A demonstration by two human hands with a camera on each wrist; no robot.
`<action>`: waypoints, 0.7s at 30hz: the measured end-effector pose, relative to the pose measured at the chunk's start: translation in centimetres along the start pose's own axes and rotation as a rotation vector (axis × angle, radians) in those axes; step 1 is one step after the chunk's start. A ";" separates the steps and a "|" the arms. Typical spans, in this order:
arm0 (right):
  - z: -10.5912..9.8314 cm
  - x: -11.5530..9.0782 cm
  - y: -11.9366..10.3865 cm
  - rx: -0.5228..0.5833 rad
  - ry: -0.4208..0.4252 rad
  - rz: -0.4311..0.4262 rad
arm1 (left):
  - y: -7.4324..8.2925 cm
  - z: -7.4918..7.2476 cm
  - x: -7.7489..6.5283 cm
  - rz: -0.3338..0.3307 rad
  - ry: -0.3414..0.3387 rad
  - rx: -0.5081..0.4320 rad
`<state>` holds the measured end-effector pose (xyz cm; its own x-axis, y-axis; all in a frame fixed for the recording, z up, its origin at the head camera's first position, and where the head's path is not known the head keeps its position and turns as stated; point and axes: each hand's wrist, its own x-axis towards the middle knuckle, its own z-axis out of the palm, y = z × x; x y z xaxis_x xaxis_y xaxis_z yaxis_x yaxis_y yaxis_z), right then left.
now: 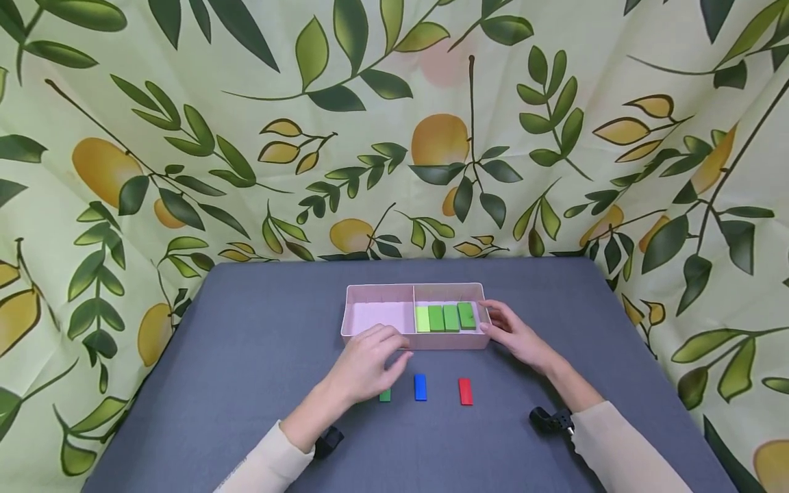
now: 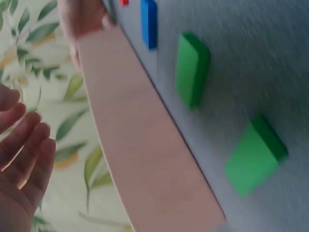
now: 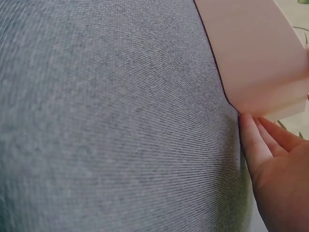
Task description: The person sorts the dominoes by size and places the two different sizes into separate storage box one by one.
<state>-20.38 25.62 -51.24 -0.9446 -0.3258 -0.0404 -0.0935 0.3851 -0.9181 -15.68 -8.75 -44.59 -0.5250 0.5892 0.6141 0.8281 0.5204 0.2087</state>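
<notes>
A pink two-compartment box [image 1: 377, 339] sits on the table, its right compartment holding several green blocks [image 1: 451, 318], the leftmost one lighter. My left hand [image 1: 370, 363] hovers before the box's front wall, fingers loosely bent; in the left wrist view nothing lies between those fingers [image 2: 36, 159]. My right hand [image 1: 518, 335] holds the box's right end, thumb by the front corner and fingers by the rim. On the cloth before the box lie a blue block [image 1: 420, 387], a red block [image 1: 465, 392] and a green block [image 1: 385, 396] partly covered by my left hand. Another green block [image 2: 256, 159] shows in the left wrist view.
A grey cloth [image 1: 259, 329] covers the table. Behind it hangs a leaf-and-fruit patterned curtain [image 1: 370, 123]. Black wrist devices show at the left wrist [image 1: 329, 441] and right wrist [image 1: 550, 420].
</notes>
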 end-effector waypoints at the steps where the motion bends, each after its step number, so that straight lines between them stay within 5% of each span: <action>1: 0.0 0.0 0.0 0.002 -0.003 0.001 | 0.3 0.4 0.2 0.033 -0.008 -0.001; 11: 0.0 -0.1 -0.2 0.012 -0.014 0.014 | 2.2 3.2 2.2 0.261 -0.156 0.025; 21: 0.2 0.1 0.0 0.044 -0.004 -0.002 | 4.2 6.2 3.6 0.426 -0.453 0.197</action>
<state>-20.40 25.45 -51.28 -0.9432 -0.3299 -0.0397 -0.0818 0.3463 -0.9345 -15.27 -0.60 -46.23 -0.2255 0.9486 0.2219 0.9529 0.2621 -0.1523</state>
